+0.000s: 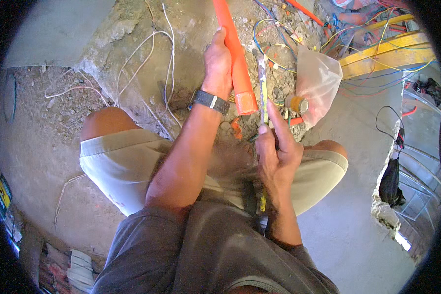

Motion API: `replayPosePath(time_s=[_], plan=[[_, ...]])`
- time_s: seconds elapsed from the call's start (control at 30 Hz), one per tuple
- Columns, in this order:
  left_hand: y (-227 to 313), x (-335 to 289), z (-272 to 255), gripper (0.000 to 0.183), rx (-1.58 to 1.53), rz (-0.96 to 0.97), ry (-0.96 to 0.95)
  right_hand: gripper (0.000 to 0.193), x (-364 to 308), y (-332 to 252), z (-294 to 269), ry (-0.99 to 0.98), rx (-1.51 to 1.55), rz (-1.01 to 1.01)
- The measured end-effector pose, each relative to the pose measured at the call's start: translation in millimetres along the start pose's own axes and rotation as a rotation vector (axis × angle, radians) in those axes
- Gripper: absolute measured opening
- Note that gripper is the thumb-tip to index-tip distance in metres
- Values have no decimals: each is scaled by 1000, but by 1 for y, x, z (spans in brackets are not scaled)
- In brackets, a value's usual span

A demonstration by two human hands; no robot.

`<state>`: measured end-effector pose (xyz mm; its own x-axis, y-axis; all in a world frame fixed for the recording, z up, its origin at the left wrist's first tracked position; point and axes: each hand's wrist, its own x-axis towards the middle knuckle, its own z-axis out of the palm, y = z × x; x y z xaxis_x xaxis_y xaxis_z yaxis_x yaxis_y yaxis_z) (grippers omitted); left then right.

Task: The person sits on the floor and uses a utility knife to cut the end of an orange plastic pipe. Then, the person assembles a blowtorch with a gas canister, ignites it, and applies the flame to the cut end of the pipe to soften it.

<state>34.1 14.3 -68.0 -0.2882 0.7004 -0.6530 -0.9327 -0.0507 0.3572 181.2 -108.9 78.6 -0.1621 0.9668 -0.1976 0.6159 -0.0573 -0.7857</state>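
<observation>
My left hand [217, 63], with a dark watch on its wrist, is wrapped round an orange plastic pipe [236, 59]. The pipe runs from the top edge down towards me, and its near end looks pale and flattened. Just right of that end, my right hand [279, 152] grips a long, narrow saw-like blade [263, 88], grey with yellow along it. Its index finger stretches along the blade and the thumb presses on it. A yellow piece [263, 202] shows below the hand, perhaps the tool's other end. Blade and pipe lie side by side, apart.
Broken rubble [181, 29] lies ahead, with loose white wires [173, 54] and coloured wires across it. A translucent plastic bag [318, 81] and a yellow tape roll [297, 104] sit to the right. Beyond stands a yellow beam [382, 51]. At far right, a broken slab edge [382, 206] borders an opening.
</observation>
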Motion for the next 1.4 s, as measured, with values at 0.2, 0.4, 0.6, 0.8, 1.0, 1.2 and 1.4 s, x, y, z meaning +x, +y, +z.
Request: replayPosePath(time_s=[0.2, 0.4, 0.6, 0.8, 1.0, 1.2, 1.4], plan=[[-6, 10, -5, 41, 27, 56, -33, 47, -5, 5, 3, -66, -83, -42], [-1, 17, -2, 39, 6, 76, -22, 46, -3, 5, 2, -34, -86, -1], [2, 8, 3, 38, 12, 39, -14, 46, -6, 7, 0, -45, -120, -91], [1, 13, 1, 40, 19, 52, -19, 48, -6, 1, 1, -33, -244, -93], [1, 6, 3, 37, -35, 23, -14, 55, -11, -2, -4, -41, -420, -198], [2, 15, -2, 41, 30, 7, -44, 53, -1, -13, 2, -53, -489, -310], [-9, 27, -9, 42, 74, 63, -20, 67, 6, -6, 4, -67, -556, -367]])
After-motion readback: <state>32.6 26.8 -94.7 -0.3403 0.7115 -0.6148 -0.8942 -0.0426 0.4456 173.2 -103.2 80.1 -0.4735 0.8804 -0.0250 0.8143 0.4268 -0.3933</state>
